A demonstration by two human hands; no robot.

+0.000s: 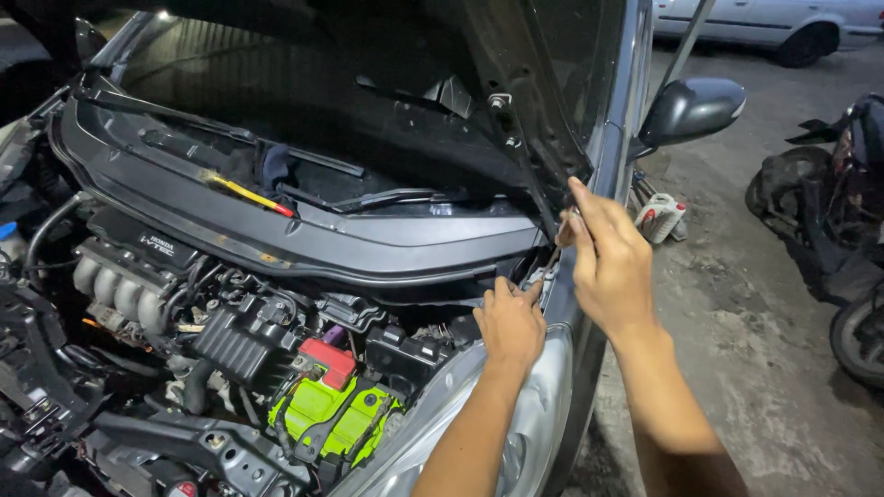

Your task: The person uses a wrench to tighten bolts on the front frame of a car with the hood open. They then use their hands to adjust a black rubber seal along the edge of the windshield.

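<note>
I look into the open engine bay of a grey car. My left hand [509, 324] rests on the right edge of the bay by the fender, fingers curled near the hood hinge area. My right hand [603, 258] is raised just above it and pinches a thin metal tool or rod [555, 250] next to the raised hood's hinge [543, 156]. What the tool's tip touches is hidden. A battery with a lime-green cover [336, 414] and a red terminal cap [327, 359] sits in front of the hands.
A yellow-handled screwdriver [247, 193] and a dark cloth [276, 166] lie on the cowl by the wipers. The engine intake manifold [120, 290] is at left. The side mirror [691, 109], a white container [661, 217] on the ground, and motorcycles [829, 230] stand to the right.
</note>
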